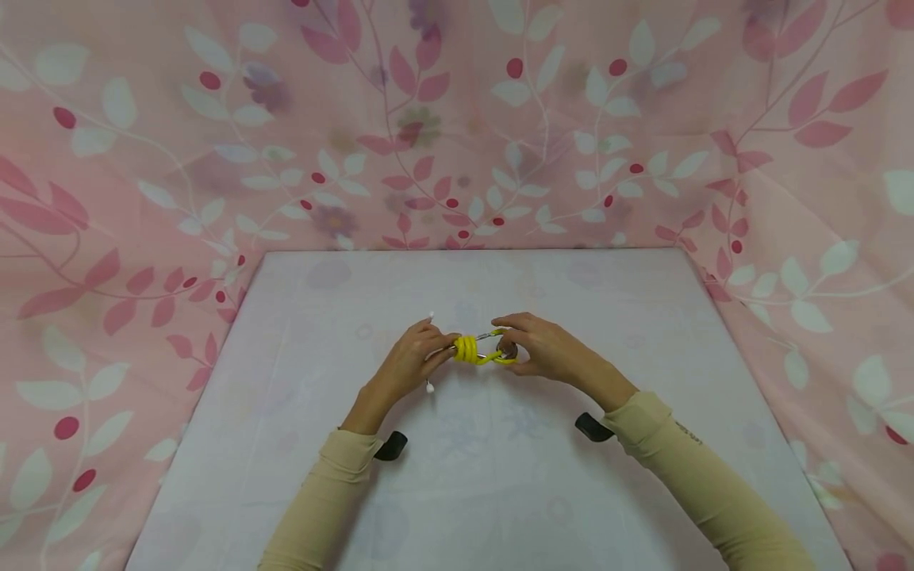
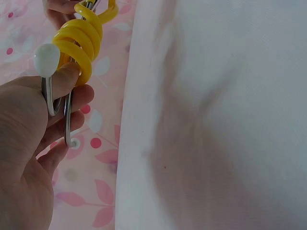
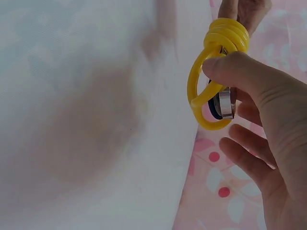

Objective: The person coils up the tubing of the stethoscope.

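Observation:
A yellow cord (image 1: 466, 350) is wound in several tight coils round a slim metal hook (image 2: 67, 117) with white ball tips (image 2: 46, 60). My left hand (image 1: 412, 354) pinches the hook between thumb and fingers, just beside the coils. On the other side my right hand (image 1: 548, 349) pinches a loose yellow loop (image 3: 192, 91) by the thumb, its lower fingers spread. Inside that loop sits a short silver band (image 3: 225, 103) with a dark edge; its kind is unclear. Both hands hold the piece up above the table, and the fingers hide part of the metal.
A white, faintly patterned table (image 1: 471, 492) lies beneath the hands. Pink cloth with leaf prints (image 1: 457, 119) hangs behind it and down both sides. Black pieces (image 1: 390, 446) show at both wrists by the beige sleeves (image 1: 314, 507).

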Available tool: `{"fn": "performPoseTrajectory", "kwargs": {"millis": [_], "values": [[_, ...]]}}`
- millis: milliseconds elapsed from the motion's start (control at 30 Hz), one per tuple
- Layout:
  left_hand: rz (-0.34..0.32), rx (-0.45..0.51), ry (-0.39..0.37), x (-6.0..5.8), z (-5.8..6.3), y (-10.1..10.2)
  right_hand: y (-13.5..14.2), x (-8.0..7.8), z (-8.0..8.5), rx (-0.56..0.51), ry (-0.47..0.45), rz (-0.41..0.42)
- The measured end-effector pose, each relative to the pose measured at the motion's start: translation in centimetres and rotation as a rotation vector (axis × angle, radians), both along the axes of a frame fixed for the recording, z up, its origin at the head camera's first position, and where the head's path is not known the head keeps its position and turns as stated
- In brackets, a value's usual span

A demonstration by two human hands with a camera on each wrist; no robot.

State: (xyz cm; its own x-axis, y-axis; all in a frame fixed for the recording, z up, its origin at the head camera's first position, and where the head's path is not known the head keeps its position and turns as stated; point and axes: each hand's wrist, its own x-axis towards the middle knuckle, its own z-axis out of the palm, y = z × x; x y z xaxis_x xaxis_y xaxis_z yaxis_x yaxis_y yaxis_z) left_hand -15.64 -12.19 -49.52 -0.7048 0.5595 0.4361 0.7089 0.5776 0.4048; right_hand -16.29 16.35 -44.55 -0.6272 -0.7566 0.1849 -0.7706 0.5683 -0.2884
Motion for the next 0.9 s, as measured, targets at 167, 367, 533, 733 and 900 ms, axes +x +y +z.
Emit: {"fn": "performPoseTrajectory", "kwargs": {"millis": [167, 367, 533, 733, 900], "values": [[0.009, -0.011, -0.035, 0.1, -0.4, -0.1, 0.1, 0.1, 0.0, 0.011, -0.079, -0.002], [0.005, -0.013, -0.039, -0.1, -0.8, -0.2, 0.4, 0.0, -0.5, -0.024, -0.11, -0.011], [-0.012, -0.004, 0.005, -0.1, -0.8, -0.1, 0.6, 0.0, -0.9, -0.049, -0.163, -0.01], [-0.02, -0.004, 0.025, -0.1, -0.9, 0.0, 0.9, 0.0, -1.6, -0.07, -0.15, 0.005], [-0.035, -0.018, -0.011, -0.4, -1.4, -0.2, 1.3, -0.2, -2.0, -0.056, -0.196, -0.032]]}}
